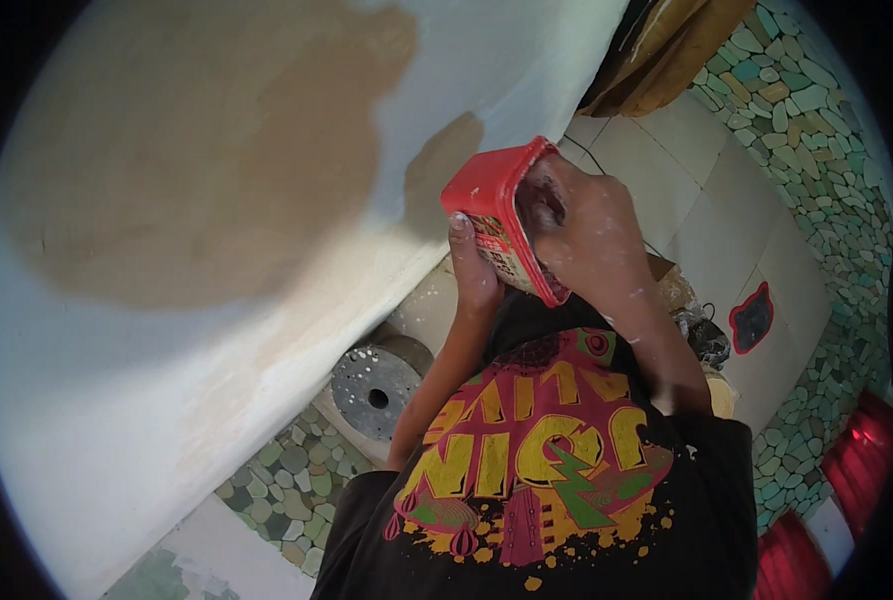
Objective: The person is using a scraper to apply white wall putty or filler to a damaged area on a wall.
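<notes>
A red plastic tub (pixel 481 180) with a printed label is tipped on its side, its opening turned to the right. My left hand (pixel 478 272) grips it from below and left, the thumb lying along its side. Into the opening reaches my right hand (pixel 594 225), specked with white smears. The tub's rim hides its fingers, so whether they hold anything does not show. Some pale residue clings to the inside of the tub. To the left, near the tub, rises a pale wall (pixel 296 340) with large brownish patches (pixel 216 170).
A grey round block (pixel 361 385) with a central hole stands at the wall's foot. Brown cloth (pixel 656 60) hangs at the top. A dark, red-edged flat piece (pixel 753 318) lies on pale tiles (pixel 736 230), bordered by green pebble flooring (pixel 801 130). Red fabric (pixel 861 465) sits lower right.
</notes>
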Demonstrator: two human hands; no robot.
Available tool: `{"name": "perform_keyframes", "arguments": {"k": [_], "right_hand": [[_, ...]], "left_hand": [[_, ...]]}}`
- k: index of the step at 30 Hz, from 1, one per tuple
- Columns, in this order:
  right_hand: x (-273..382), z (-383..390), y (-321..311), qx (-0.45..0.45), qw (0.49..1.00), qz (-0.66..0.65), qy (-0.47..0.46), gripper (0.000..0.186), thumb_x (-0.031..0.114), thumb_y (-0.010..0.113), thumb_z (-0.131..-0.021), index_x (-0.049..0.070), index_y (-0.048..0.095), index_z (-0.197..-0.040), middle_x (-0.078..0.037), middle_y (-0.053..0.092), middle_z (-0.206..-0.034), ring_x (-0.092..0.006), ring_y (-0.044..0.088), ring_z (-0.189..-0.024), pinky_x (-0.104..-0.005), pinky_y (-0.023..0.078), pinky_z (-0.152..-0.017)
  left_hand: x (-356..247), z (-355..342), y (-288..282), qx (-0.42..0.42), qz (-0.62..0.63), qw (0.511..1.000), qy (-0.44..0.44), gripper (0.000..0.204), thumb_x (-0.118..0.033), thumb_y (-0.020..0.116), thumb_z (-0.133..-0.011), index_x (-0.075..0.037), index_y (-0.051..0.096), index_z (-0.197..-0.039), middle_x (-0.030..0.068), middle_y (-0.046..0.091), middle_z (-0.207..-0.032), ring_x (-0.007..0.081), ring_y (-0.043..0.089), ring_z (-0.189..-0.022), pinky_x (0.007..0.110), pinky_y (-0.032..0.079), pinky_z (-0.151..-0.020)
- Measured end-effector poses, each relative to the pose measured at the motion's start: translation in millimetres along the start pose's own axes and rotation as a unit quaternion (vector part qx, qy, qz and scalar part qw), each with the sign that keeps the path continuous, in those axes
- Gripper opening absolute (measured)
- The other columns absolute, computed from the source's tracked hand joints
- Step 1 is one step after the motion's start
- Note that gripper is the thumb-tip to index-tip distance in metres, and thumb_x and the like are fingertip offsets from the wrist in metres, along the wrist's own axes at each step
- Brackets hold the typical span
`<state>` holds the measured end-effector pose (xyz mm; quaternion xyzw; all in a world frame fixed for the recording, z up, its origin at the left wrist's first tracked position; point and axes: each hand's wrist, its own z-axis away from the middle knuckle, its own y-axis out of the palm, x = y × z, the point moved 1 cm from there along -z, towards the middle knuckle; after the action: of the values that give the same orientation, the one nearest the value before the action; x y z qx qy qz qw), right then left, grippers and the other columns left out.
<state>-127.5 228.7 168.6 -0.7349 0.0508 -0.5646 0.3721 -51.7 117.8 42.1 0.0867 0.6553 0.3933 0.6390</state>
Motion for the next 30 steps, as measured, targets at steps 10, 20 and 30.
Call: {"name": "perform_keyframes", "arguments": {"k": [10,20,30], "right_hand": [[-50,-39,-4,-0.051,0.994,-0.092,-0.012,0.02,-0.001,0.061,-0.075,-0.003,0.061,-0.094,-0.023,0.067,-0.08,-0.0423,0.065,-0.075,-0.0426,0.053,-0.067],[-107,-62,-36,0.058,0.939,-0.337,-0.023,0.028,-0.001,0.064,-0.08,-0.004,0.064,-0.108,-0.013,0.071,-0.091,-0.0154,0.066,-0.079,-0.0289,0.052,-0.077],[-157,-69,-34,0.093,0.709,-0.681,0.154,0.042,0.001,0.067,-0.081,-0.003,0.057,-0.121,-0.012,0.067,-0.109,-0.0186,0.068,-0.094,-0.0331,0.056,-0.082]], "left_hand": [[5,-36,38,-0.063,0.006,0.997,-0.036,0.064,-0.055,0.028,-0.103,-0.006,0.04,-0.142,0.0132,0.05,-0.14,0.0278,0.051,-0.127,0.043,0.039,-0.11],[5,-69,49,-0.048,-0.013,0.992,-0.119,0.064,-0.055,0.034,-0.102,-0.005,0.044,-0.14,0.0147,0.055,-0.133,0.028,0.056,-0.12,0.044,0.044,-0.105],[-7,-43,9,-0.095,0.046,0.993,-0.054,0.064,-0.054,0.029,-0.103,-0.005,0.042,-0.143,0.014,0.051,-0.14,0.0296,0.053,-0.124,0.042,0.043,-0.106]]}}
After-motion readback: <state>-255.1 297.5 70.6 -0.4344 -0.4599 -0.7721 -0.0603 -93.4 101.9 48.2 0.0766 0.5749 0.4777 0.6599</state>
